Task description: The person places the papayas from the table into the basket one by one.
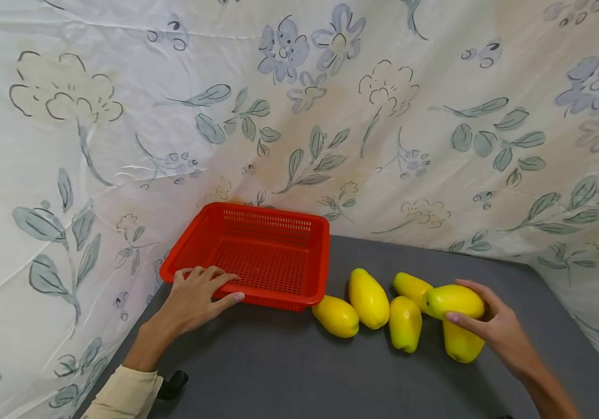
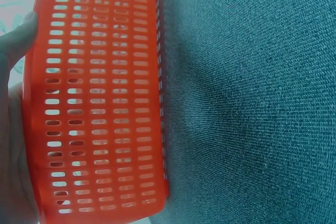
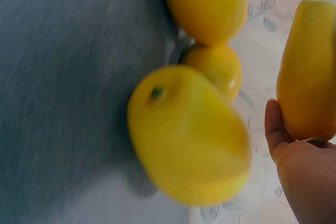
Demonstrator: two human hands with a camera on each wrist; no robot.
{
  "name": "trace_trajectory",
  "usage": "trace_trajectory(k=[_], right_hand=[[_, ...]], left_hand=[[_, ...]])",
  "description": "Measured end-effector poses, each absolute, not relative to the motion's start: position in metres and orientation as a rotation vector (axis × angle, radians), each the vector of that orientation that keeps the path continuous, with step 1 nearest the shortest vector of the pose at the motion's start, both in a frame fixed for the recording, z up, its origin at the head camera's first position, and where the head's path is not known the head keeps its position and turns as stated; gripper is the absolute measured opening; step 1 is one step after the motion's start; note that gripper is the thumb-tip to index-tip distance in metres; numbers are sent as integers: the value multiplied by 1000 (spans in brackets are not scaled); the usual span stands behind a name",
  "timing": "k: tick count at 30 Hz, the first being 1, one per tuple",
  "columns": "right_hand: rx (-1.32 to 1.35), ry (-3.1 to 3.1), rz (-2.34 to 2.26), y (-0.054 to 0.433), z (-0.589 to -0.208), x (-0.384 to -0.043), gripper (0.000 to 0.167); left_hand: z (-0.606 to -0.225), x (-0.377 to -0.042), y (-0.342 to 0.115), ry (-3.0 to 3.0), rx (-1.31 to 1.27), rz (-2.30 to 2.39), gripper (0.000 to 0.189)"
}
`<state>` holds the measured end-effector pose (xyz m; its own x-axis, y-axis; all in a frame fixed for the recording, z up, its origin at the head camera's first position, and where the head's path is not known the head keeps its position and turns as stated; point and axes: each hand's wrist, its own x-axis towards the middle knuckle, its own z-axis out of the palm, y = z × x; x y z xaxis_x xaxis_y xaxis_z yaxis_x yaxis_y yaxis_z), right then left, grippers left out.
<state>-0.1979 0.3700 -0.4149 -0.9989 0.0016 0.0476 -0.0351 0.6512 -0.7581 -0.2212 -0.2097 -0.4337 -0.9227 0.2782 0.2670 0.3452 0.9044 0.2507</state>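
Observation:
A red plastic basket [image 1: 257,298] with slotted walls stands on the grey table, nothing inside it. My left hand [image 1: 194,297] grips its near rim toward the left corner, fingers over the edge and thumb outside; the left wrist view shows the slotted wall [image 2: 97,98] close up. My right hand [image 1: 500,326] holds a long yellow mango [image 1: 453,301] between thumb and fingers, raised above another mango [image 1: 461,342] on the table. From the right wrist, the held mango [image 3: 310,72] is seen upright in the fingers, apart from the lower mango [image 3: 189,135].
Several more yellow mangoes lie between basket and right hand: one mango [image 1: 336,316] at the basket's corner, a larger mango [image 1: 369,298] beside it, others further right. A floral curtain [image 1: 299,116] hangs behind the table [image 1: 289,372]. Near the left sleeve is a black object [image 1: 173,385].

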Motion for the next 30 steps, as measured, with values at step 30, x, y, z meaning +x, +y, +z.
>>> trace_trajectory(k=[30], right_hand=[[556,-2608,1680,257,-412,-236,66]], left_hand=[[-435,-223,-212,-2845,-482,-448,57]])
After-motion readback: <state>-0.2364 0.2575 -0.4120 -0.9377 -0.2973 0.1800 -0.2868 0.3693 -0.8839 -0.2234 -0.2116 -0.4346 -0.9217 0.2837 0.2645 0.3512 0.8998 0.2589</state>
